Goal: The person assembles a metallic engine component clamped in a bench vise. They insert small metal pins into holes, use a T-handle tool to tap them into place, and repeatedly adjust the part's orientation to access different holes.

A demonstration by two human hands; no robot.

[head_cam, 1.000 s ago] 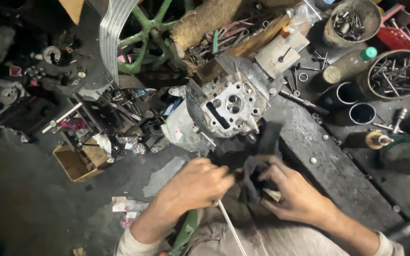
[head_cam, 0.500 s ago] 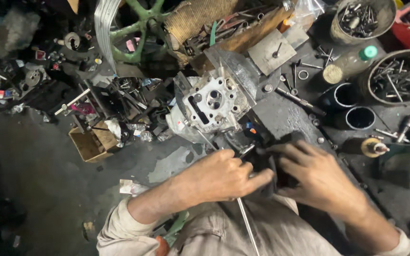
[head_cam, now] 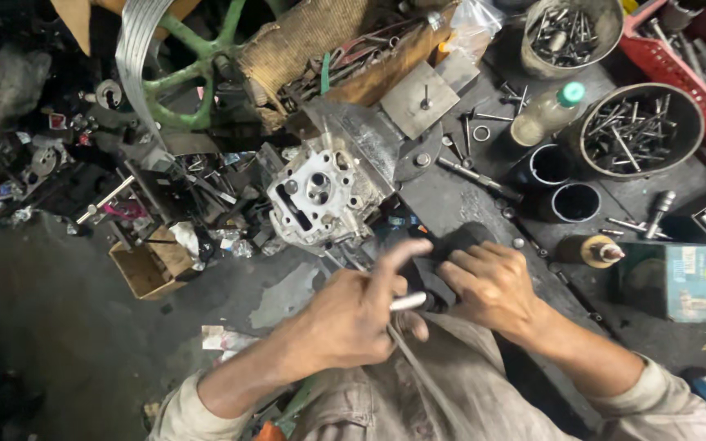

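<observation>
1. Just beyond our hands sits a grey cast-metal cylinder head (head_cam: 320, 196), its pale face pitted with round ports and bolt holes; it lies close ahead of our left hand (head_cam: 353, 314) and crowds the edge of the dark, greasy bench (head_cam: 459, 200).
2. Past our right hand (head_cam: 492, 286) stand two dark open cups (head_cam: 561, 184), a plastic bottle with a green cap (head_cam: 545, 114), and a round tub of bolts (head_cam: 639, 131). To the right of that hand lie a small brass-coloured part (head_cam: 594, 251) and a teal box (head_cam: 684, 282).
3. To the left of our left hand, on the floor, sits a small open cardboard box (head_cam: 145, 265) among scattered scrap.
4. Between both hands is a dark cloth (head_cam: 443, 261), crumpled and soft, with a thin shiny metal rod (head_cam: 408, 302) showing at it.
5. Our left hand is closed around the rod, forefinger stretched out over the cloth.
6. Our right hand lies curled over the cloth, fingers bent and pressing on it; we cannot tell what is wrapped inside.
</observation>
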